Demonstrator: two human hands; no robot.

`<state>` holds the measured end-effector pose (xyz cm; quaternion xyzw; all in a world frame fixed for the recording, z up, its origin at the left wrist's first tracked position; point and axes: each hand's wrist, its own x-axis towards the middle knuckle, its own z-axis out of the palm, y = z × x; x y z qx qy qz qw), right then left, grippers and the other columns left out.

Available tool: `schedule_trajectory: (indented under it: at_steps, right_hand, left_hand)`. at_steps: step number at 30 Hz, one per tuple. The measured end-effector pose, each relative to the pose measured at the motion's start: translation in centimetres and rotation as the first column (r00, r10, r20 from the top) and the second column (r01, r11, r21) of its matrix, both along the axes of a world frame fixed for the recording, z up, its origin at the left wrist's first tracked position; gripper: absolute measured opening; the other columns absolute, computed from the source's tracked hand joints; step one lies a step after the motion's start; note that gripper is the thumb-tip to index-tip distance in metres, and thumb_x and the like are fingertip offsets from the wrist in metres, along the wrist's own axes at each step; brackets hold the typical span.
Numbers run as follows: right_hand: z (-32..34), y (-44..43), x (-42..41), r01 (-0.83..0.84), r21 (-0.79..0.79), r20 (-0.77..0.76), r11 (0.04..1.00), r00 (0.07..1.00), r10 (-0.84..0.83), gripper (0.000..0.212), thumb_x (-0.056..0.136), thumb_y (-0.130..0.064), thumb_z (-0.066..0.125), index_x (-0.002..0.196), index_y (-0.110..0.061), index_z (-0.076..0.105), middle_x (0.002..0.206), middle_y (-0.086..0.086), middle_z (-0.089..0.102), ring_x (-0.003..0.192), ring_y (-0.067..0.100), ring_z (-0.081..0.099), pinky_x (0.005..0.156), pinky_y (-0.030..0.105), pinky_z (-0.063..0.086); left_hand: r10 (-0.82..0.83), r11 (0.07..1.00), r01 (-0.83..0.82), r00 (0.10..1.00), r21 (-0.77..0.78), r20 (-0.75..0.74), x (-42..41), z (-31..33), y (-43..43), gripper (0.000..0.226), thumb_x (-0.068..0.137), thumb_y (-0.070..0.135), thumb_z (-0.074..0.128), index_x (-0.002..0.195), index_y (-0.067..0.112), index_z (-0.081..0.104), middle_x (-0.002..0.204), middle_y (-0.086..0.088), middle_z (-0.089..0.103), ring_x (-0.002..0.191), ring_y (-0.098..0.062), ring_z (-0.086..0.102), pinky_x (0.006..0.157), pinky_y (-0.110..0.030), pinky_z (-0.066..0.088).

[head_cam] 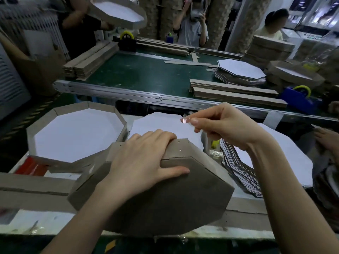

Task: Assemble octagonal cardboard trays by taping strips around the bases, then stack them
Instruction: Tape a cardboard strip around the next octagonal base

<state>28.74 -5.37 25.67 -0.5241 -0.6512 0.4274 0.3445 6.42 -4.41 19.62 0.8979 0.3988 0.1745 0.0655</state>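
Tray in hand (165, 198): nearest the camera, tipped up at the edge of the bench (45, 220), its brown underside facing the viewer and a strip wall along its upper rim.
Finished tray (77, 134): far left on the bench, white floor up, brown wall all round, just beside the tipped one.
Left hand (139, 158): fingers (156, 136) curled over the top of the strip wall, thumb flat along the brown underside, gripping the tray in hand.
White base (165, 123): flat behind the tipped tray, partly hidden by it.
Right hand (225, 125): raised over the white base, thumb and forefinger pinching a small tape piece (184, 120), the other fingers loosely curled.
Stack of bases (295, 154): right of that wrist, white faces up, unevenly fanned.
Strip bundles (236, 94): lying on the green belt (146, 74) beyond, towards the right.
Blue tape dispenser (300, 100): at the right end of those bundles.
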Motion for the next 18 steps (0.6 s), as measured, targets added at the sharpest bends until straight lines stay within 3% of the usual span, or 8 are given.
schedule_trajectory:
  at_steps: [6, 18]
  right_hand:
    - [-0.1, -0.1, -0.1, -0.106, -0.157, 0.072, 0.982, 0.99, 0.118, 0.044, 0.078, -0.032, 0.071, 0.121, -0.026, 0.067, 0.069, -0.002, 0.066, 0.053, 0.011, 0.033, 0.045, 0.018, 0.033]
    - [-2.0, -0.6, 1.5, -0.162, -0.289, -0.012, 0.943, 0.986, 0.166, 0.038, 0.08, -0.025, 0.069, 0.118, -0.022, 0.07, 0.067, 0.0, 0.061, 0.054, 0.009, 0.033, 0.045, 0.016, 0.03]
  left_hand:
    - [-0.04, 0.999, 0.04, 0.999, -0.023, -0.003, 0.3, 0.0, -0.4, 0.074, 0.067, 0.091, 0.029, 0.121, 0.043, 0.042, 0.115, 0.021, 0.054, 0.103, -0.003, 0.048, 0.085, -0.028, 0.037]
    - [-0.026, 0.999, 0.026, 1.0, -0.022, -0.016, 0.6, 0.1, -1.0, 0.073, 0.066, 0.09, 0.03, 0.119, 0.042, 0.044, 0.112, 0.02, 0.054, 0.101, -0.004, 0.049, 0.08, -0.028, 0.033]
